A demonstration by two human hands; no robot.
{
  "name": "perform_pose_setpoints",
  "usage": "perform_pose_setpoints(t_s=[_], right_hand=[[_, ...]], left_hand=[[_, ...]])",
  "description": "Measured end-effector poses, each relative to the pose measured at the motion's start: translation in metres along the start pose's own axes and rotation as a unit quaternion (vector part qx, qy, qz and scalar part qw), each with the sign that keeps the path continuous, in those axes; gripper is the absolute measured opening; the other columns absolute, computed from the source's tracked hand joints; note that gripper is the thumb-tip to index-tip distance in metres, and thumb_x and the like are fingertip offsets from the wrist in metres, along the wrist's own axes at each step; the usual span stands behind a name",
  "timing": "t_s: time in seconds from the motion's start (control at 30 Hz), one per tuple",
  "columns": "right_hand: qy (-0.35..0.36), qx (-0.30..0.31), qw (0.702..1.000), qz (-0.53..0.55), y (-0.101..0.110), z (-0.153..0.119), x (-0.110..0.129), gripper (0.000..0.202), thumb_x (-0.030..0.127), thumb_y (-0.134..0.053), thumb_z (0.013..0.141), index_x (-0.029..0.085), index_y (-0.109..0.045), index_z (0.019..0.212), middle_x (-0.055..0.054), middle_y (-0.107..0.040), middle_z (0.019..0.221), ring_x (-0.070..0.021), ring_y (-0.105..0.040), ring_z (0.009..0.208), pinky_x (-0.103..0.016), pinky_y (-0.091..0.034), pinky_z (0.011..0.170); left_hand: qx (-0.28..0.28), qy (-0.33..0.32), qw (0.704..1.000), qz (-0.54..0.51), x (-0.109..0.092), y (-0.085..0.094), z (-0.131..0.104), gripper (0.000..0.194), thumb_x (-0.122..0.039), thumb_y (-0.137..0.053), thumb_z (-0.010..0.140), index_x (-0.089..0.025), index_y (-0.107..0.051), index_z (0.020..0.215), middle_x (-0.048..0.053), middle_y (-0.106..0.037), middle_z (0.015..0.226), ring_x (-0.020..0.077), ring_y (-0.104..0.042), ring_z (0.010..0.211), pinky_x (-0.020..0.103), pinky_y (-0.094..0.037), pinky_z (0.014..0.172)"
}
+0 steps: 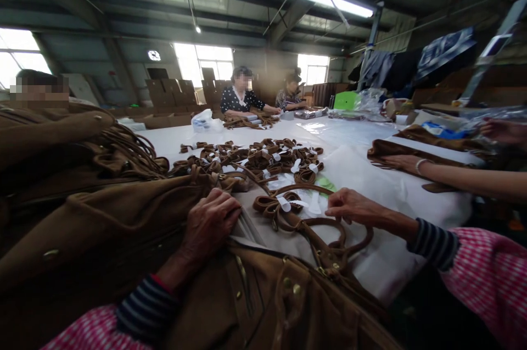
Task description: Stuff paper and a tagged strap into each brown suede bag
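A left hand (212, 215) curls its fingers together at the upper edge of a brown bag (267, 295), which lies at its 5 o'clock; whether they grip the edge cannot be told. The right hand (349, 206) presses thumb and fingertips together beside a brown strap (304, 188), with the bag at its 7 o'clock; what they pinch is hidden. Brass studs and a zipper (241, 272) mark the bag's front, and its contents cannot be made out. Coiled straps (267, 157) in white bands spread over a white table (382, 190), at the right hand's 10 o'clock and the left hand's 1 o'clock. Brown bags (82, 218) heap up at the left hand's 9 o'clock. At the right hand's 2 o'clock, a co-worker's hand (401, 163) lies flat on another brown bag (436, 144). Farther out, toward the left hand's 11 o'clock, cardboard boxes (164, 92) stand stacked behind the table, while two people (241, 100) sit at its far side, toward 1 o'clock.
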State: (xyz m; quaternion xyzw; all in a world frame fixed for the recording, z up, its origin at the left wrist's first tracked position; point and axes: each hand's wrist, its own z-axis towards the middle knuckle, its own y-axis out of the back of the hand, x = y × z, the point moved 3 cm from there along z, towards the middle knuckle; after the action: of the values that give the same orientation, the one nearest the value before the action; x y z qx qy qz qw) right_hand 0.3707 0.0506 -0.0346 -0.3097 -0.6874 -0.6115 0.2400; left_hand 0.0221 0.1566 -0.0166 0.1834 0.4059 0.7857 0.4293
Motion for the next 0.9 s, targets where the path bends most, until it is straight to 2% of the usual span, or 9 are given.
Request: perform_pose_setpoints(t_s=[0.23, 0.33, 0.43, 0.53, 0.67, 0.77, 0.83, 0.9], right_hand=[[-0.007, -0.049, 0.986, 0.161, 0.014, -0.063, 0.023, 0.039, 0.053, -0.069, 0.083, 0.016, -0.062, 0.077, -0.003, -0.069, 0.073, -0.0095, -0.058, 0.054, -0.019, -0.034, 0.045], [-0.031, -0.035, 0.981, 0.189, 0.012, -0.083, 0.02, 0.045, 0.06, -0.068, 0.084, 0.016, -0.06, 0.085, -0.003, -0.07, 0.07, -0.0103, -0.061, 0.053, -0.017, -0.037, 0.043], [-0.096, -0.006, 0.972, 0.213, 0.008, -0.087, 0.008, 0.054, 0.069, -0.061, 0.085, 0.017, -0.058, 0.099, -0.003, -0.07, 0.064, -0.0127, -0.062, 0.046, -0.017, -0.035, 0.037], [-0.131, 0.043, 0.974, 0.179, 0.003, -0.078, -0.003, 0.052, 0.067, -0.062, 0.083, 0.017, -0.059, 0.098, 0.001, -0.066, 0.054, -0.011, -0.054, 0.035, -0.017, -0.032, 0.033], [-0.101, 0.086, 0.988, 0.079, -0.003, -0.069, -0.006, 0.028, 0.044, -0.065, 0.082, 0.017, -0.063, 0.077, 0.005, -0.055, 0.043, -0.0069, -0.039, 0.03, -0.017, -0.03, 0.033], [-0.081, 0.066, 0.994, 0.016, 0.0, -0.071, -0.003, 0.023, 0.037, -0.063, 0.083, 0.017, -0.066, 0.072, 0.005, -0.05, 0.043, -0.0073, -0.037, 0.034, -0.019, -0.027, 0.036], [-0.064, 0.036, 0.997, -0.022, 0.007, -0.074, -0.001, 0.025, 0.04, -0.063, 0.085, 0.018, -0.069, 0.074, 0.004, -0.053, 0.048, -0.0095, -0.043, 0.041, -0.021, -0.031, 0.041], [-0.016, -0.01, 0.997, -0.068, 0.016, -0.077, 0.004, 0.028, 0.042, -0.065, 0.086, 0.018, -0.072, 0.073, 0.0, -0.06, 0.061, -0.0131, -0.053, 0.055, -0.024, -0.039, 0.053]], left_hand=[[-0.01, -0.009, 1.0, -0.002, 0.005, -0.004, 0.001, 0.016, -0.028, -0.059, 0.097, -0.023, -0.069, 0.086, 0.001, -0.07, 0.09, 0.0199, -0.059, 0.093, 0.031, -0.046, 0.079], [-0.009, -0.01, 1.0, 0.001, 0.005, -0.004, 0.001, 0.016, -0.029, -0.058, 0.097, -0.023, -0.069, 0.086, 0.001, -0.07, 0.091, 0.0198, -0.059, 0.094, 0.031, -0.046, 0.079], [-0.007, -0.012, 1.0, 0.005, 0.006, -0.004, 0.001, 0.017, -0.029, -0.058, 0.097, -0.023, -0.069, 0.086, 0.001, -0.07, 0.091, 0.02, -0.059, 0.095, 0.031, -0.046, 0.078], [-0.005, -0.009, 1.0, 0.006, 0.005, -0.003, 0.001, 0.017, -0.03, -0.057, 0.097, -0.023, -0.069, 0.087, 0.002, -0.071, 0.092, 0.0204, -0.06, 0.095, 0.032, -0.046, 0.078], [0.006, -0.007, 1.0, 0.002, 0.004, -0.002, 0.001, 0.018, -0.03, -0.056, 0.098, -0.023, -0.07, 0.088, 0.002, -0.072, 0.093, 0.0209, -0.06, 0.096, 0.032, -0.047, 0.08], [0.009, -0.006, 1.0, 0.002, 0.002, -0.001, 0.001, 0.018, -0.028, -0.056, 0.098, -0.023, -0.07, 0.087, 0.002, -0.071, 0.093, 0.0208, -0.06, 0.096, 0.032, -0.048, 0.08], [0.005, -0.005, 1.0, 0.005, 0.0, 0.0, 0.001, 0.018, -0.027, -0.057, 0.097, -0.022, -0.069, 0.085, 0.002, -0.071, 0.091, 0.0207, -0.06, 0.095, 0.032, -0.048, 0.08], [0.001, -0.007, 1.0, 0.006, -0.001, 0.001, 0.002, 0.018, -0.027, -0.058, 0.097, -0.022, -0.068, 0.084, 0.002, -0.071, 0.09, 0.0205, -0.06, 0.094, 0.032, -0.048, 0.08]])
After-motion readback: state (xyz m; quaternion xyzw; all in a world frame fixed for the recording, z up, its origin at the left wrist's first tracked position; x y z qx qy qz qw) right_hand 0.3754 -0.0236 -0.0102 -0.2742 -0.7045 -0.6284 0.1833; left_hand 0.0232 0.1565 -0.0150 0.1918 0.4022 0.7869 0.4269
